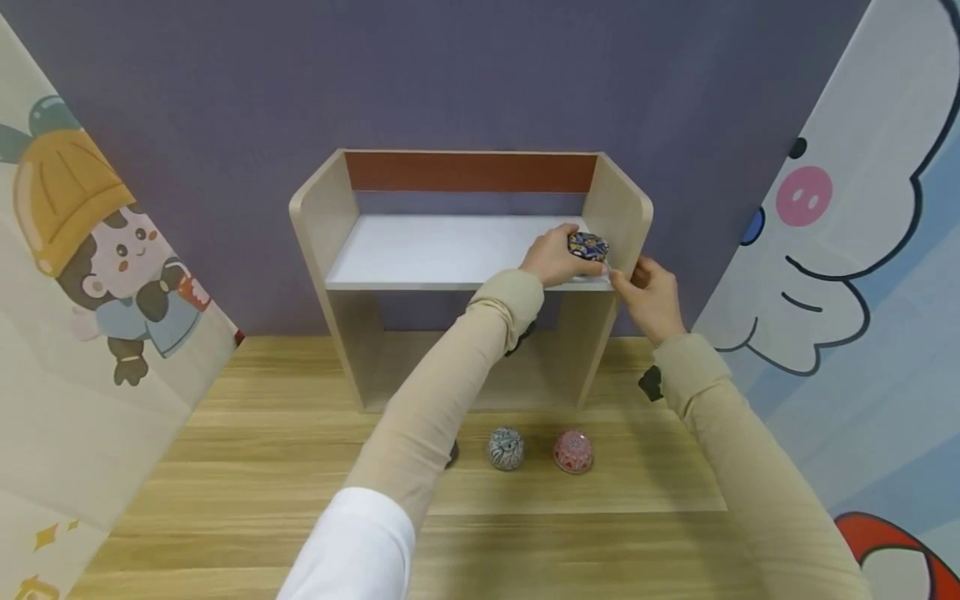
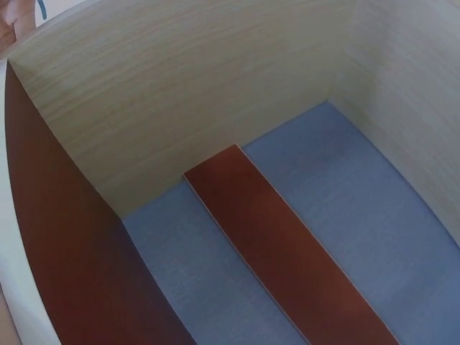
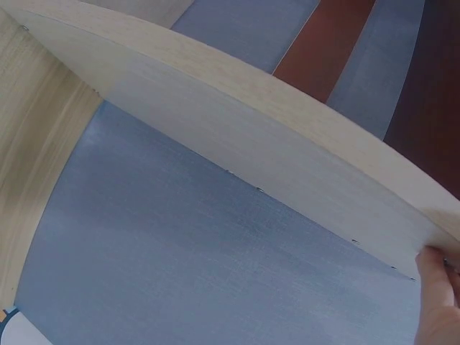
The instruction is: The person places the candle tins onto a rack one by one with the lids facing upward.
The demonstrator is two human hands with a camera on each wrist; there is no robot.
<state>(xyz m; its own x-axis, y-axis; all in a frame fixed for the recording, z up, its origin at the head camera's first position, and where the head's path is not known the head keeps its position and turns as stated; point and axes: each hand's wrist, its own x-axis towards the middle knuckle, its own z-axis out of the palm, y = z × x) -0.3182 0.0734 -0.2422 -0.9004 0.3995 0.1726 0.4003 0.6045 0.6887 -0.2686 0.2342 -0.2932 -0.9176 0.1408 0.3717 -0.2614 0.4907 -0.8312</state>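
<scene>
A small round tin (image 1: 587, 246) with a dark, multicoloured pattern is held in my left hand (image 1: 558, 257), over the right end of the white upper shelf (image 1: 442, 250). My right hand (image 1: 654, 298) grips the front edge of the right side panel (image 1: 628, 204), its thumb close to the left hand's fingertips. A small pale bit shows between the two hands, too small to make out. In the right wrist view, part of the right hand (image 3: 436, 298) touches the panel's outer face. The left wrist view shows the shelf unit's inside, without the tin.
On the wooden table (image 1: 300, 500), in front of the shelf unit, stand a grey-and-white patterned round tin (image 1: 506, 448) and a pink patterned one (image 1: 573, 452). A dark object (image 1: 453, 454) is mostly hidden by the left forearm. Printed panels flank the table; a purple-grey backdrop (image 1: 465, 75) hangs behind.
</scene>
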